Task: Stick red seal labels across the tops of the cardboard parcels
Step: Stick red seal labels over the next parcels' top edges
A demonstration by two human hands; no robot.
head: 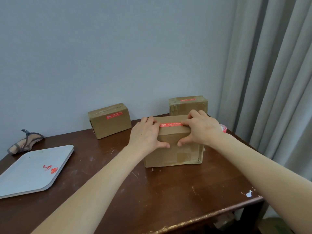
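I'm looking across the scuffed brown surface (152,191) at the near parcel (173,152), my landmark. Left of that parcel, a pale tray (25,179) is lying with red scraps (50,168) on it. The left hand (146,134) and right hand (200,130) are spreading wide over the parcel's top front edge. Their fingers are pressing flat on the two ends of the red seal label (171,124) and the thumbs are bracing against the front face. I'm judging the cardboard light, fairly stiff but dented, so hard pressing risks caving it. The label is looking thin and crease-prone, best handled by its ends. Just right of the parcel a label roll (223,129) is peeking out. Behind it the rear parcel (188,105) and, behind-left, the left parcel (109,122) are sitting already labelled.
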